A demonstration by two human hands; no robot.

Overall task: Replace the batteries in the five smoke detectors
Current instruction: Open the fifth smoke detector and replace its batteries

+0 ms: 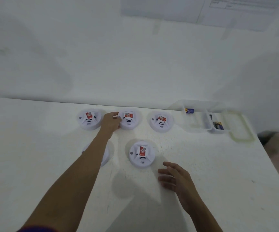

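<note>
**Smoke detectors [142, 154] on a white table [35, 148]**

The table stands against a white wall [68, 56] with blurred papers [202, 9] on it at the far right. Three detectors lie in a far row and two nearer. A clear tray [195, 129] with batteries [189, 111] sits far right. The left hand [111, 122] meets the far middle detector [129, 119] at its left rim; whether it grips is unclear. The right hand [174, 176] is spread and holds nothing. The left forearm hides most of the near left detector [105, 157].

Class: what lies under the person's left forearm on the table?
A white smoke detector, only its edges showing. The left forearm covers its middle, so whether it bears a red label cannot be seen.
</note>
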